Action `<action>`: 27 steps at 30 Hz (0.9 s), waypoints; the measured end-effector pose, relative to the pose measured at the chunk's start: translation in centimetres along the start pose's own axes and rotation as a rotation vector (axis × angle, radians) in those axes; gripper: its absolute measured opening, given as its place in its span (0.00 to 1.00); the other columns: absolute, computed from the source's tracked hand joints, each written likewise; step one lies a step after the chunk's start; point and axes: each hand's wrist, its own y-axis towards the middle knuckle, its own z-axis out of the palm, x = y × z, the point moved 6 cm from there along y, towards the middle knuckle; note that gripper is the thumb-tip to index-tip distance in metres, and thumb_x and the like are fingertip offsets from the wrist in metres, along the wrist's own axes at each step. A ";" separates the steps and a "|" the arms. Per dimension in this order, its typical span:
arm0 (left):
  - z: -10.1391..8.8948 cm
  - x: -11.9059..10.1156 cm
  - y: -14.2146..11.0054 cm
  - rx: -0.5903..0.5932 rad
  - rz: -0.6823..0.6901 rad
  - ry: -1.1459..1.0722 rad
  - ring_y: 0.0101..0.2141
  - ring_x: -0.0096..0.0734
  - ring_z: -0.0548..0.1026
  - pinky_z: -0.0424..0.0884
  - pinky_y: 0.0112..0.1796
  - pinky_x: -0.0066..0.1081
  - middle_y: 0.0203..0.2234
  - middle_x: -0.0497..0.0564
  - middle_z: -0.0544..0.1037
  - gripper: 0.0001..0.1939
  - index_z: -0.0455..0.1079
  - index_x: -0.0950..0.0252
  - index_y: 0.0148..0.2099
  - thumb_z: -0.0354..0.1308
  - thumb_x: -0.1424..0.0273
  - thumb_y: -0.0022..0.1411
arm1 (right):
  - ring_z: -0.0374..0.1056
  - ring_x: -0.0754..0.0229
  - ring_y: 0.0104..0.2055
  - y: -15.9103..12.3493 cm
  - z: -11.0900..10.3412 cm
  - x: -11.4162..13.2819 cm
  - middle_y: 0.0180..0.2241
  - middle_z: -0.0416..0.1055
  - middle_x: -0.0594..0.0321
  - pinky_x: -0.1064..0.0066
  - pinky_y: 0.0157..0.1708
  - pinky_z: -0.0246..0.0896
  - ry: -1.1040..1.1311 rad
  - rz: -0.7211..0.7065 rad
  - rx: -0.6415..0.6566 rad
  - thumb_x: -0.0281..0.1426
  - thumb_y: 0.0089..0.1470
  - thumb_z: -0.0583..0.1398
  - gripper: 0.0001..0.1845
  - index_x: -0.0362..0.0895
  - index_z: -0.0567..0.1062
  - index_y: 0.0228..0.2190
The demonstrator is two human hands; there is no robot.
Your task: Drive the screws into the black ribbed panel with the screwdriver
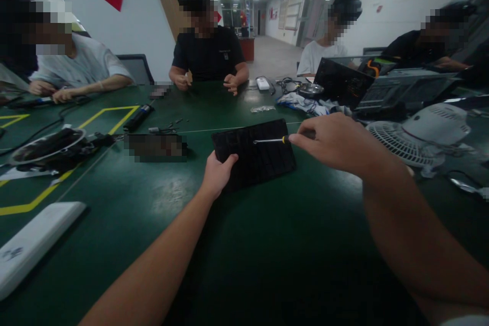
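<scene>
Screwdriver (272, 140), panel (260, 160) — metal dish (311, 91) beyond.

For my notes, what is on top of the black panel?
The left hand has its thumb on the black panel; a screwdriver extends over it. What they cover is hidden.

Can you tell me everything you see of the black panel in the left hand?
The black panel is flat and roughly rectangular, perhaps plastic, with faint ridges or recesses across its face; finer detail is lost in the dark. It sits slightly askew at or above the green table. The left hand grips its left edge, thumb on top. A screwdriver crosses over it; whether the tip touches is unclear.
</scene>
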 end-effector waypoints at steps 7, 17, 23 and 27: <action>0.1 0.0 0.0 0.002 -0.004 0.000 0.44 0.50 0.84 0.80 0.51 0.48 0.42 0.58 0.86 0.18 0.78 0.64 0.46 0.73 0.67 0.54 | 0.75 0.50 0.37 0.1 -0.5 -0.9 0.35 0.81 0.58 0.61 0.37 0.62 0.052 -0.059 -0.069 0.40 0.55 0.67 0.15 0.49 0.84 0.43; 0.2 -0.2 -0.2 0.010 -0.018 0.006 0.46 0.48 0.84 0.79 0.53 0.48 0.43 0.57 0.86 0.17 0.78 0.64 0.47 0.72 0.67 0.55 | 0.74 0.48 0.37 0.1 -0.6 -0.8 0.34 0.81 0.57 0.61 0.36 0.58 0.062 0.013 -0.098 0.41 0.55 0.67 0.13 0.51 0.86 0.41; 0.1 0.0 -0.1 0.012 -0.027 -0.003 0.46 0.48 0.84 0.80 0.54 0.49 0.44 0.58 0.86 0.18 0.78 0.64 0.48 0.72 0.68 0.55 | 0.75 0.47 0.38 0.4 -0.3 -0.6 0.34 0.81 0.57 0.61 0.35 0.59 0.041 0.003 -0.093 0.41 0.55 0.67 0.14 0.50 0.86 0.41; 0.1 0.1 0.0 0.017 -0.020 0.001 0.46 0.48 0.84 0.80 0.53 0.48 0.44 0.57 0.86 0.18 0.78 0.64 0.48 0.72 0.68 0.56 | 0.76 0.47 0.39 0.5 -0.1 -0.6 0.35 0.82 0.56 0.61 0.37 0.60 0.035 -0.018 -0.091 0.40 0.55 0.67 0.14 0.50 0.86 0.42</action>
